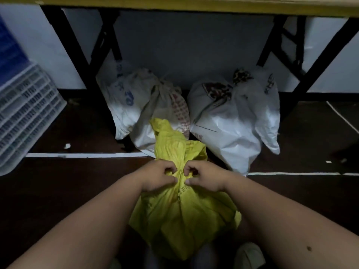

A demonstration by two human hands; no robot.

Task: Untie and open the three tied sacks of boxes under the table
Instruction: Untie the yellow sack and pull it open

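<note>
Both the left hand (159, 175) and right hand (202, 176) pinch the bunched neck of the crinkled yellow plastic sack (182, 216), contents hidden, two tied white sacks (223, 121) behind.

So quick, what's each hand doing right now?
Left hand: pinching the yellow sack's tied neck.
Right hand: pinching the same neck.

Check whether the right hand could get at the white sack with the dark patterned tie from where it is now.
Probably yes. The right hand is busy pinching the yellow sack, but the white sack sits just beyond it with bare floor between.
</note>
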